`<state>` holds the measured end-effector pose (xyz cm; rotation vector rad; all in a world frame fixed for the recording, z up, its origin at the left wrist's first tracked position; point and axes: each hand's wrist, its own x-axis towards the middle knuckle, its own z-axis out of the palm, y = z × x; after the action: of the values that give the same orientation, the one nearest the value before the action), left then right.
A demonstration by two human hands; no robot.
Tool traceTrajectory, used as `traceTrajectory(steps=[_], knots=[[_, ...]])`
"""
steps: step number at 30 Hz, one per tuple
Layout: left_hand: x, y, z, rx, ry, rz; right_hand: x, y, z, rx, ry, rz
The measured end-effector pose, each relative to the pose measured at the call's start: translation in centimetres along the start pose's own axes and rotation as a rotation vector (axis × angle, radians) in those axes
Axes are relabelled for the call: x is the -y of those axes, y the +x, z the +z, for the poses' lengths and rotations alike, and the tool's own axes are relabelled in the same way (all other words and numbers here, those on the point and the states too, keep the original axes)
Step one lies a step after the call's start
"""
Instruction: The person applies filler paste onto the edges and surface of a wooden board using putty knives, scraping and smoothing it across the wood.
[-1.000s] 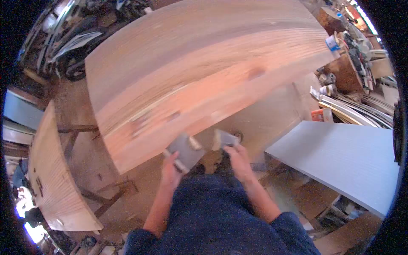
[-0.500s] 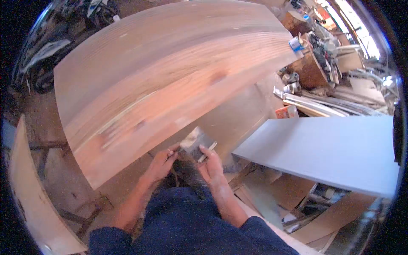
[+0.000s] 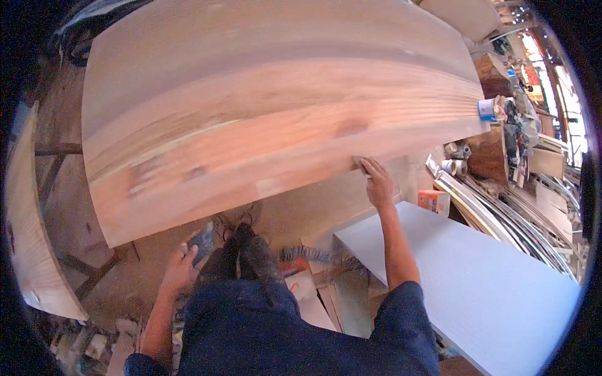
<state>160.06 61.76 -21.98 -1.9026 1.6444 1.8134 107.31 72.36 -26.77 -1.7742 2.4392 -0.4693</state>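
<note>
My left hand [image 3: 180, 268] is closed on a dark flat plate [image 3: 202, 243], held low beside my legs. Pinched in my right hand [image 3: 379, 183] is a small dark flat piece [image 3: 360, 165], its kind partly hidden by the fingers. This piece touches the near edge of a large wooden board [image 3: 251, 131], right of its middle. The board is reddish in the middle with greyish bands, dark knots and a pale patch [image 3: 269, 185] near the front edge.
A pale grey panel [image 3: 464, 263] lies to my right. On the board's far right corner stands a blue-and-white can [image 3: 488, 110]. Long strips [image 3: 501, 219] and an orange box [image 3: 434, 202] lie beyond the panel. Another wooden board [image 3: 37, 232] leans at the left.
My hands have moved apart. The dark plate passed from the right hand to the left, which dropped lower left. My right hand reached forward to the board's edge. The view shifted.
</note>
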Motion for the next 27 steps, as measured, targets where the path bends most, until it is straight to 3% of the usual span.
traceTrajectory(steps=[4,9,12,15,18,21,24,27], knots=[[1.1,-0.3,0.1,-0.068,-0.149,-0.127,-0.1,-3.6,-1.4,0.196,-0.065,-0.018],[1.9,0.9,2.0,-0.113,-0.152,0.021,0.7,-0.3,-0.3,0.074,-0.017,-0.118],[2.1,0.7,1.7,-0.009,-0.048,-0.041,1.5,-2.7,-0.1,0.118,-0.04,-0.11],[-0.9,-0.5,2.3,-0.049,-0.188,-0.18,1.0,-3.8,-0.7,0.174,-0.07,-0.139],[-2.6,-1.2,3.0,-0.103,-0.28,0.0,3.7,-1.2,0.5,0.129,-0.026,-0.164],[-2.4,-1.5,1.8,0.009,-0.123,-0.069,5.4,-3.0,1.6,0.112,-0.015,-0.137],[-2.5,-2.6,1.3,-0.025,-0.08,-0.17,5.6,-4.9,0.3,0.16,-0.019,-0.124],[-1.8,-3.3,1.8,-0.098,-0.346,-0.053,8.0,-1.0,0.3,0.157,0.03,-0.147]])
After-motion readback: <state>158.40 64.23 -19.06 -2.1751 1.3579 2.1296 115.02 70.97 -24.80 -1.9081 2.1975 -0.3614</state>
